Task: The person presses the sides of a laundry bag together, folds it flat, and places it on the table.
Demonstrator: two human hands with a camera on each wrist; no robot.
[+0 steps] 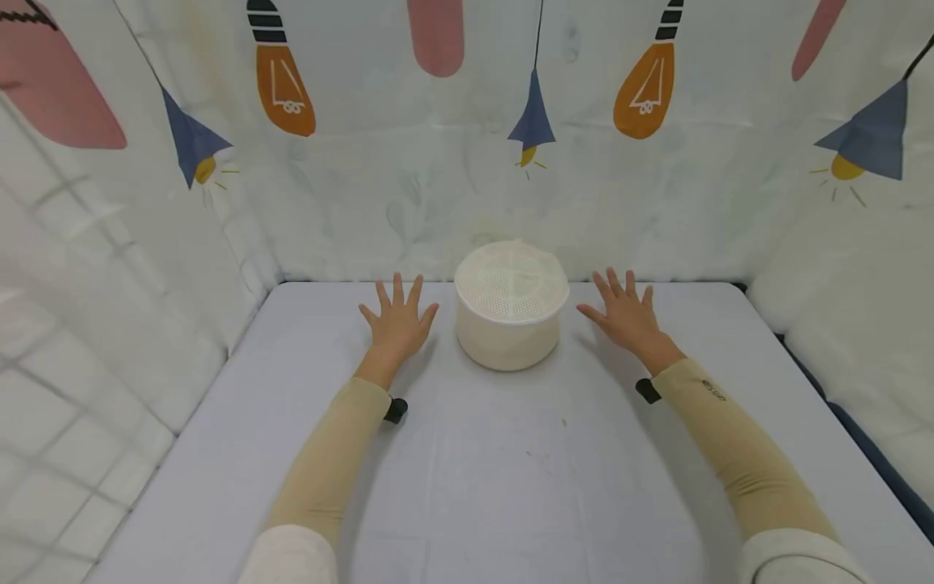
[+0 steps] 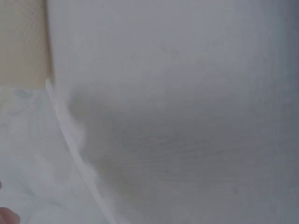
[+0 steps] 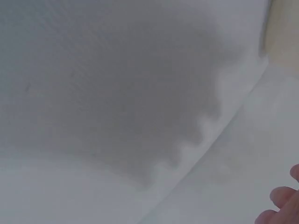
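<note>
A round cream-white basket (image 1: 508,345) with a perforated, mesh-like top stands near the back edge of the table. My left hand (image 1: 400,326) is to its left, fingers straight and spread, apart from the basket. On the other side my right hand (image 1: 629,318) is likewise spread, with nothing held. The left wrist view catches part of the basket (image 2: 23,44) at its upper left and a fingertip (image 2: 8,216) at the lower left. In the right wrist view, the basket (image 3: 284,35) shows at the upper right, with fingertips (image 3: 282,197) below.
The table (image 1: 503,487) has a pale cloth cover with a few small specks. White curtains (image 1: 350,195) printed with bulbs and lamps hang behind it and along both sides. A dark device sits at each wrist, the left one (image 1: 396,410) and the right one (image 1: 647,391).
</note>
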